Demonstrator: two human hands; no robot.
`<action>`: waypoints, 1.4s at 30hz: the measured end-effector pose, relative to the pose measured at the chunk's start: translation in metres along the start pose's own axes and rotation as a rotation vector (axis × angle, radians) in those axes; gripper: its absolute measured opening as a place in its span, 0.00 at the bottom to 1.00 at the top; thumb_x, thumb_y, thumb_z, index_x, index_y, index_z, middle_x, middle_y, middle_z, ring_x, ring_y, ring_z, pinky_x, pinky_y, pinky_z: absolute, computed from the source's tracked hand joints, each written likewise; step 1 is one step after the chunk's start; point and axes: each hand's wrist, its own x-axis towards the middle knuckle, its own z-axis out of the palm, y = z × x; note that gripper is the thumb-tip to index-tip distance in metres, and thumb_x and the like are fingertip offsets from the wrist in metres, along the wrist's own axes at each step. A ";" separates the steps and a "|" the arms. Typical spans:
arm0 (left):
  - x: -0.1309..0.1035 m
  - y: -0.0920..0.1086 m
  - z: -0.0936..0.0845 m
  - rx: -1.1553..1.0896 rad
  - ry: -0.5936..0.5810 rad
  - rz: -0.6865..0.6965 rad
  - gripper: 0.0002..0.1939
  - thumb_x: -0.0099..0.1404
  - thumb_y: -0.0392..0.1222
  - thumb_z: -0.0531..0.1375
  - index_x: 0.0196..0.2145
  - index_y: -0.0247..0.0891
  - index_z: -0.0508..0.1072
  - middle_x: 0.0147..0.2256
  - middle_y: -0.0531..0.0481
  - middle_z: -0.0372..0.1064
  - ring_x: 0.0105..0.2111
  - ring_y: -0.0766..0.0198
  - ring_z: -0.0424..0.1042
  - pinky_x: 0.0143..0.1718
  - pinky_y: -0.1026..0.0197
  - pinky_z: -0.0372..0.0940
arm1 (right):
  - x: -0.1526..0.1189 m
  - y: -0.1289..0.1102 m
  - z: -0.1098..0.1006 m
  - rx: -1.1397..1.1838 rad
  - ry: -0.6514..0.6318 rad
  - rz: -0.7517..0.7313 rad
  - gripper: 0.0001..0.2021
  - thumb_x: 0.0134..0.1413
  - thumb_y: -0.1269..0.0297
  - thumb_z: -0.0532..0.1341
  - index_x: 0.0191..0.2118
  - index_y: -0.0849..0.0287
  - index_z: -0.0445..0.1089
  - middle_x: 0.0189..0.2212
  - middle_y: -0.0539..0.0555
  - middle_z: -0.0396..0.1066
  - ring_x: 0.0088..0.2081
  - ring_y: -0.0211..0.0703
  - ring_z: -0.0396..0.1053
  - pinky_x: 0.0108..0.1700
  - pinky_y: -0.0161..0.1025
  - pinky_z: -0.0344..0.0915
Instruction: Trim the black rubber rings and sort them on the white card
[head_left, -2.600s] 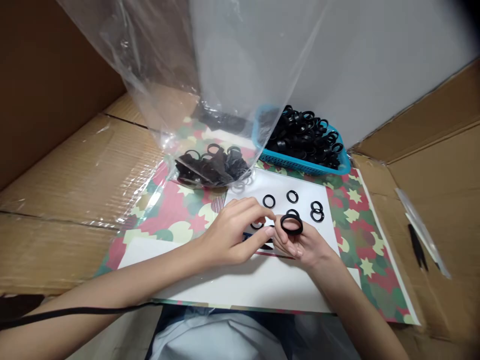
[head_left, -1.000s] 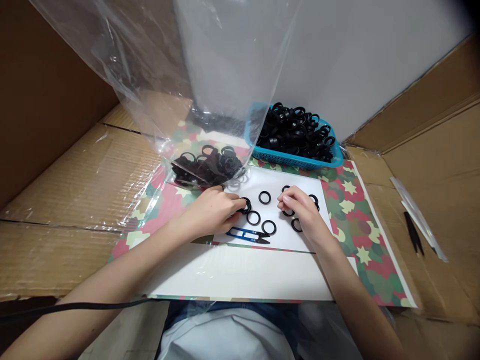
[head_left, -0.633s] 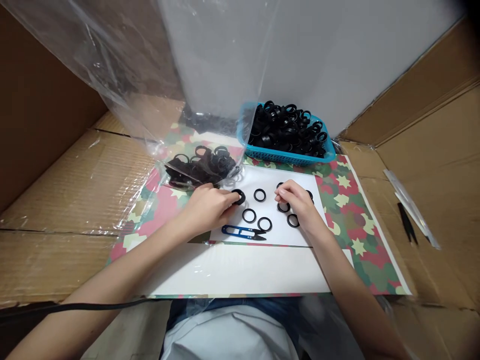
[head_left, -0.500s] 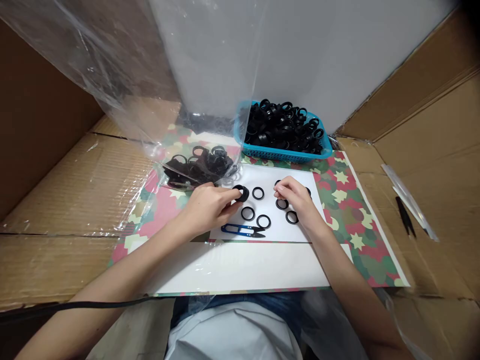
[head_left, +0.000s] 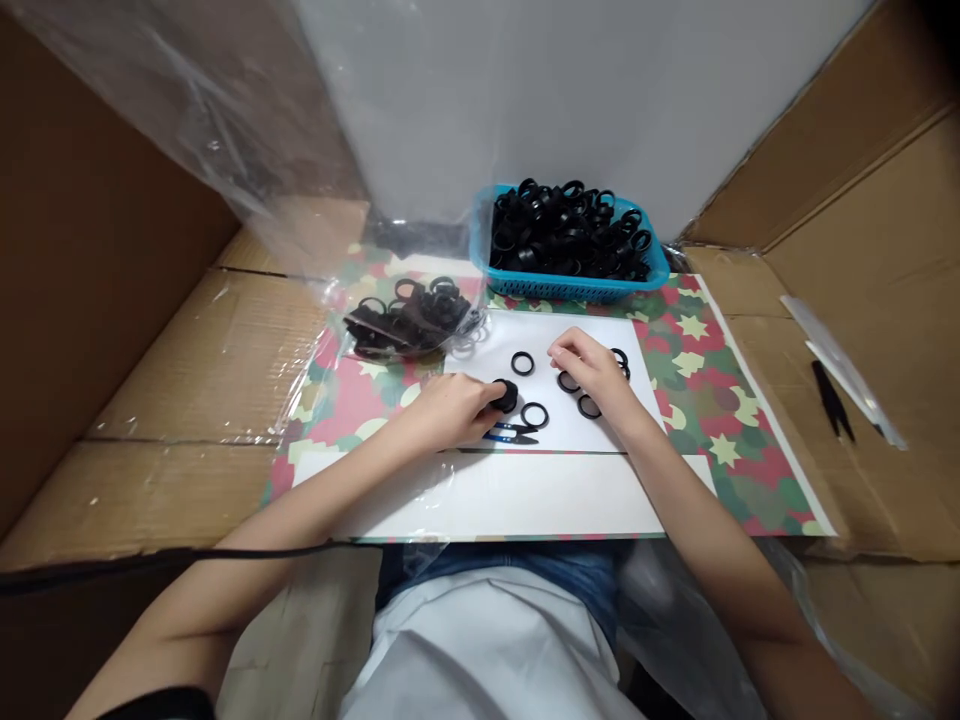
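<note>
My left hand (head_left: pixel 459 410) is closed, thumb and fingers pinching a small stack of black rings (head_left: pixel 507 397) just above the white sheet. Partly under that hand lie blue-handled thread snips (head_left: pixel 517 435), blades pointing right. One loose black ring (head_left: pixel 523 352) rests beyond the stack, and another ring (head_left: pixel 535 403) touches or nearly touches the snips. My right hand (head_left: pixel 589 365) hovers over the sheet's right part with fingertips pinched together; whatever they hold, if anything, is hidden. Below and beside it lie several more black rings (head_left: pixel 589 417), partly covered by the hand.
A blue basket (head_left: pixel 570 287) heaped with black rings stands at the back. A clear plastic bag (head_left: pixel 409 320) with more black rings sits at the left. Black tweezers (head_left: pixel 831 400) lie on cardboard at the right. Cardboard walls (head_left: pixel 862 200) flank both sides.
My left hand with the ring stack has moved right and toward me, now covering the snips' handles and one ring spot. My right hand has lifted slightly away. The camera view has shifted.
</note>
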 end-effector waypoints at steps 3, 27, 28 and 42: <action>0.001 0.005 0.000 0.000 -0.014 -0.017 0.06 0.62 0.41 0.55 0.33 0.38 0.69 0.28 0.48 0.69 0.24 0.61 0.67 0.22 0.62 0.45 | -0.003 0.001 -0.001 -0.045 0.005 -0.002 0.07 0.53 0.60 0.54 0.29 0.57 0.63 0.27 0.49 0.66 0.33 0.41 0.65 0.37 0.38 0.57; 0.021 0.004 -0.020 0.046 0.191 0.095 0.09 0.65 0.44 0.53 0.30 0.37 0.66 0.30 0.50 0.63 0.28 0.64 0.64 0.26 0.62 0.50 | 0.013 0.012 0.001 -0.265 0.301 -0.201 0.07 0.54 0.66 0.51 0.26 0.55 0.58 0.25 0.50 0.64 0.30 0.42 0.62 0.34 0.37 0.56; 0.021 0.005 -0.017 0.020 0.178 0.095 0.09 0.65 0.44 0.53 0.30 0.37 0.66 0.31 0.50 0.63 0.29 0.64 0.64 0.26 0.62 0.50 | 0.014 0.012 -0.001 -0.261 0.310 -0.196 0.07 0.54 0.66 0.51 0.26 0.55 0.58 0.25 0.50 0.64 0.30 0.42 0.62 0.34 0.37 0.56; 0.021 0.032 0.005 0.000 0.065 0.053 0.08 0.60 0.45 0.58 0.31 0.38 0.72 0.44 0.45 0.63 0.43 0.50 0.59 0.38 0.51 0.54 | 0.018 0.011 -0.004 -0.274 0.289 -0.196 0.07 0.55 0.67 0.50 0.25 0.55 0.56 0.25 0.50 0.63 0.30 0.42 0.62 0.34 0.37 0.56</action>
